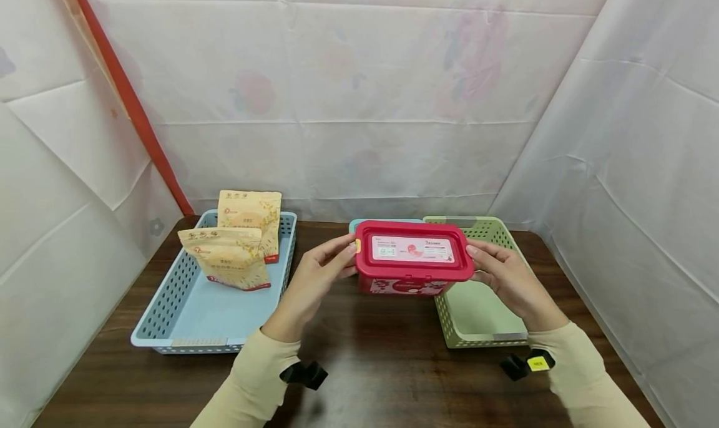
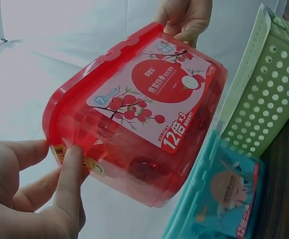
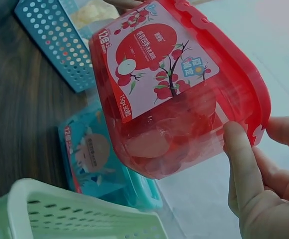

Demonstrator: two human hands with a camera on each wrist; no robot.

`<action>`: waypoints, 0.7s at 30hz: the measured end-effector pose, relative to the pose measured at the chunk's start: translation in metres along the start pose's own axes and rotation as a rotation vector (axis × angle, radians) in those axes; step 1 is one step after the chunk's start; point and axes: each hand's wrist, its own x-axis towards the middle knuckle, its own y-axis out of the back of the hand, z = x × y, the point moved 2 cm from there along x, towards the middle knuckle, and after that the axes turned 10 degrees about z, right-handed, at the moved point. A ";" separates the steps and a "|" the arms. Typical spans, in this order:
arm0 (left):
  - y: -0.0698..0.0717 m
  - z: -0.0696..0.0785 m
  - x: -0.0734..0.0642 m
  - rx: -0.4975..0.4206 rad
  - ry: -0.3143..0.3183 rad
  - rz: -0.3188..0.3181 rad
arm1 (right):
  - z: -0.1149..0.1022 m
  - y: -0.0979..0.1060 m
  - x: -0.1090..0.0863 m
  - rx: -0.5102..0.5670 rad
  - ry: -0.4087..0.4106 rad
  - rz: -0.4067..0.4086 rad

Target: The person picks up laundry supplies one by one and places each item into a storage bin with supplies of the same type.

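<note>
A red lidded plastic tub (image 1: 414,259) of laundry pods hangs in the air over the middle of the table, its labelled lid facing up in the head view. My left hand (image 1: 321,277) grips its left end, thumb by the lid's yellow seal. At the other end my right hand (image 1: 508,278) grips it under the lid's corner. Through the clear red wall, rounded pods (image 3: 146,144) show behind the fruit-printed label (image 2: 156,92). Behind and below stands a teal tub (image 2: 229,191) of similar shape, mostly hidden by the red one in the head view.
On the left, a blue perforated basket (image 1: 210,325) holds two yellow pouches (image 1: 230,259). To the right stands a green basket (image 1: 489,340), partly behind the red tub and my right hand. White cloth (image 1: 337,103) hangs behind the dark wooden table (image 1: 393,378) and along its sides.
</note>
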 end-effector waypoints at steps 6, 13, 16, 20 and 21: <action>-0.012 0.001 0.002 -0.023 0.008 -0.025 | -0.004 0.011 -0.003 0.009 0.009 0.045; -0.029 -0.001 0.007 -0.046 -0.024 -0.083 | -0.007 0.025 -0.006 0.025 0.019 0.088; -0.037 -0.001 0.010 -0.050 -0.042 -0.101 | -0.009 0.031 -0.007 0.047 0.037 0.103; -0.046 0.000 0.013 -0.060 -0.049 -0.117 | -0.012 0.038 -0.009 0.077 0.050 0.137; -0.048 0.000 0.014 -0.065 -0.053 -0.125 | -0.012 0.040 -0.009 0.084 0.050 0.146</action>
